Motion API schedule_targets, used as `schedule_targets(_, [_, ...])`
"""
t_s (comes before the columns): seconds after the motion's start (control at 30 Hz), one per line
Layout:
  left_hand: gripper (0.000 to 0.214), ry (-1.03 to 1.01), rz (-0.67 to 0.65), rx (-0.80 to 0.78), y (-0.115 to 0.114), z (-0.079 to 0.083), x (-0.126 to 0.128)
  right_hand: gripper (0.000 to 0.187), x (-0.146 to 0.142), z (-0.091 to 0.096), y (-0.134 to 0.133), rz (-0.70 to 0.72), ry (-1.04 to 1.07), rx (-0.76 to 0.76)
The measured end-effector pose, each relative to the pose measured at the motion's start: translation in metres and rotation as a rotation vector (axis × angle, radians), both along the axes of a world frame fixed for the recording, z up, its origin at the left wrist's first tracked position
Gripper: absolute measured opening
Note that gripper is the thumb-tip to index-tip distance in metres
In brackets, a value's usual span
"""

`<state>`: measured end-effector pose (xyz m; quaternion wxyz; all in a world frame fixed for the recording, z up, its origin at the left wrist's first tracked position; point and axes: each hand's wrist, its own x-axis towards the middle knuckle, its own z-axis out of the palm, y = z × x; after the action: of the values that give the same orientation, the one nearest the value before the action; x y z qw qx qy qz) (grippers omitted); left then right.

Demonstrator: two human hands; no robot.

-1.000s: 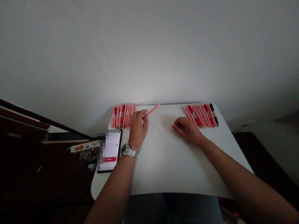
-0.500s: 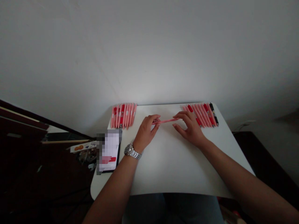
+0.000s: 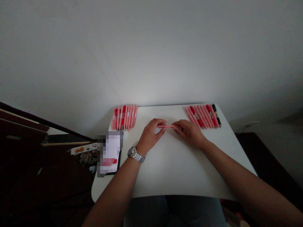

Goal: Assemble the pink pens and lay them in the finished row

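Both hands meet over the middle of a white table [image 3: 180,170]. My left hand [image 3: 151,135], with a metal watch on its wrist, pinches one end of a pink pen [image 3: 169,126]. My right hand [image 3: 189,132] grips the pen's other end, fingers closed round it. The pen lies level between them, a little above the tabletop. A row of pink and red pens [image 3: 124,117] lies at the table's far left corner. Another row of pink and red pens [image 3: 202,115], with a black one at its right end, lies at the far right.
A phone [image 3: 109,153] with a lit screen lies on the table's left edge. A plain white wall rises behind the table. Dark furniture and clutter fill the floor to the left, and a dark surface sits to the right.
My left hand carried one pink pen from beside the left row to the table's middle. My right hand rose from the table and closed on the pen's other end.
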<state>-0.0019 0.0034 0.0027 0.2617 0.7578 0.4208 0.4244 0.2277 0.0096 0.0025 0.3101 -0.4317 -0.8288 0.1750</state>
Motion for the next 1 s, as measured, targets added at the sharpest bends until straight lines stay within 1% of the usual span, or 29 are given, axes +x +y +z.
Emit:
schedule_targets(0.1, [0.02,-0.082,0.032,-0.054,0.0,0.0,0.0,0.028,0.001,0.002,-0.001,-0.031,0.007,-0.008])
schedule_targets(0.23, [0.019,-0.206,0.02,-0.154,0.002,-0.001,0.0,0.031,0.001,0.003,-0.001,-0.053,0.028,-0.015])
schedule_targets(0.5, [0.026,-0.341,0.025,-0.281,0.003,0.004,0.001,0.03,0.0,0.005,-0.005,0.006,0.057,-0.099])
schedule_targets(0.63, [0.027,-0.355,0.024,-0.305,0.001,0.009,0.002,0.034,0.0,0.005,-0.006,0.032,0.046,-0.086])
schedule_targets(0.8, [0.032,-0.398,-0.026,-0.348,0.0,0.012,0.002,0.033,0.0,0.005,-0.007,0.06,0.054,-0.099])
schedule_targets(0.9, [0.038,-0.438,-0.075,-0.404,-0.001,0.009,0.002,0.033,0.0,0.005,-0.008,0.069,0.066,-0.13])
schedule_targets(1.0, [0.042,-0.523,-0.123,-0.462,-0.002,0.006,0.004,0.033,0.0,0.005,-0.009,0.096,0.088,-0.166])
